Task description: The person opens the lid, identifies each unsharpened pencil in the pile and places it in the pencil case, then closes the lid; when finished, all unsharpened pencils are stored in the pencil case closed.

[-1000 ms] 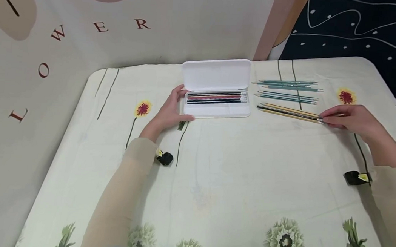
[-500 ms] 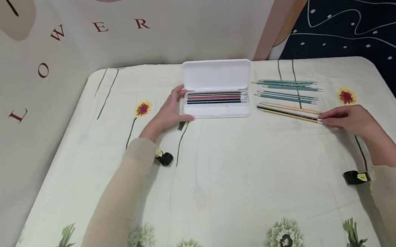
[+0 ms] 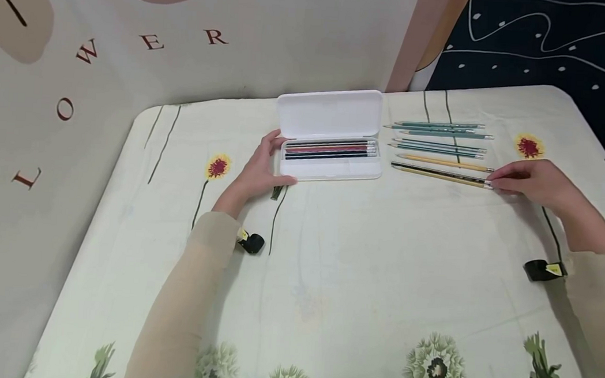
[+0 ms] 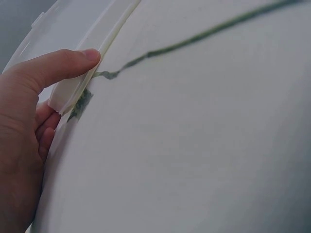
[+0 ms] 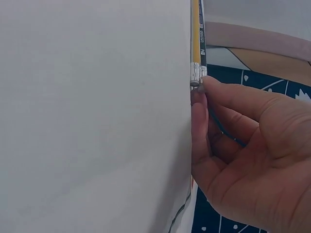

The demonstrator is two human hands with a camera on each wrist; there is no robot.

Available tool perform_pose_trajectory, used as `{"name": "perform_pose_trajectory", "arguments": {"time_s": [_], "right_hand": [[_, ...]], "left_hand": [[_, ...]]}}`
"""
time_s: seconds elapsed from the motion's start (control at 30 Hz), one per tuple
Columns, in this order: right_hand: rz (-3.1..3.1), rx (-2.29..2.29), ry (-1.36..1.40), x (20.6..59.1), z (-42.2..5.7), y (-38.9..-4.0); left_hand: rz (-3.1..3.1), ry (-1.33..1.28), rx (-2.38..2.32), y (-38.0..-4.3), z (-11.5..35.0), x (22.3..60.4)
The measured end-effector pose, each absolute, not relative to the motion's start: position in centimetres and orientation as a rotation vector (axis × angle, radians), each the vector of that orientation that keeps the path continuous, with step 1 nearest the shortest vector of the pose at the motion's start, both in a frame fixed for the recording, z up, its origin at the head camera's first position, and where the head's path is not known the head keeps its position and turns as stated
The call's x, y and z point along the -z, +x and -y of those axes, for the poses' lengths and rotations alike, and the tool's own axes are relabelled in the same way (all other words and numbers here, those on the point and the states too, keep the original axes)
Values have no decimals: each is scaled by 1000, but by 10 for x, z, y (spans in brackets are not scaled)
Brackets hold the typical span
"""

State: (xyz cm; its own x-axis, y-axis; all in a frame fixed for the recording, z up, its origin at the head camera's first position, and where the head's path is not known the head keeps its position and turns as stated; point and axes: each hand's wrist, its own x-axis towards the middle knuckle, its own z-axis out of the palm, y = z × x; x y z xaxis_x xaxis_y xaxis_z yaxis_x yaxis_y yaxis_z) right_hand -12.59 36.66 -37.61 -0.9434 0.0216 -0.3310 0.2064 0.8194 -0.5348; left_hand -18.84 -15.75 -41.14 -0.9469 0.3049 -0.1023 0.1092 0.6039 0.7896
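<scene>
A white pencil case (image 3: pixel 327 167) lies unfolded at the table's back, several dark and red pencils (image 3: pixel 331 150) lying in its rear half. My left hand (image 3: pixel 253 177) grips its left end, the thumb (image 4: pixel 77 63) on the front rim and other fingers round the back corner. To the right, my right hand (image 3: pixel 534 183) pinches the eraser end of a black pencil (image 5: pixel 203 43) between thumb and fingers. Against that pencil lies a yellow pencil (image 5: pixel 195 34), its eraser close to my fingertips. Slightly behind the pair is another yellow pencil (image 3: pixel 439 162), apart from them.
Two groups of green pencils (image 3: pixel 441 128) lie behind the yellow ones, tips pointing left. The case's raised lid (image 3: pixel 329 114) stands close to the printed wall cloth (image 3: pixel 291 38). A floral cloth (image 3: pixel 328 271) covers the table.
One yellow pencil has come away from the bunch and now lies separately, just behind it. My right hand has shifted slightly left. The left hand and the case stay put.
</scene>
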Motion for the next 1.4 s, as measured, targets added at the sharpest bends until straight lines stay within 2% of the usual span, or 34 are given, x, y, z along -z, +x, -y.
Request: {"name": "perform_pose_trajectory", "arguments": {"time_s": [0.57, 1.03, 1.4], "right_hand": [[-2538, 1333, 453, 366, -365, -124], [-2203, 1953, 455, 359, -360, -133], [-2249, 1894, 499, 352, -351, -138]], "left_hand": [[-2606, 336, -1269, -190, 158, 414], [-2608, 338, -1263, -190, 158, 414], [-2612, 331, -1261, -189, 158, 413]]}}
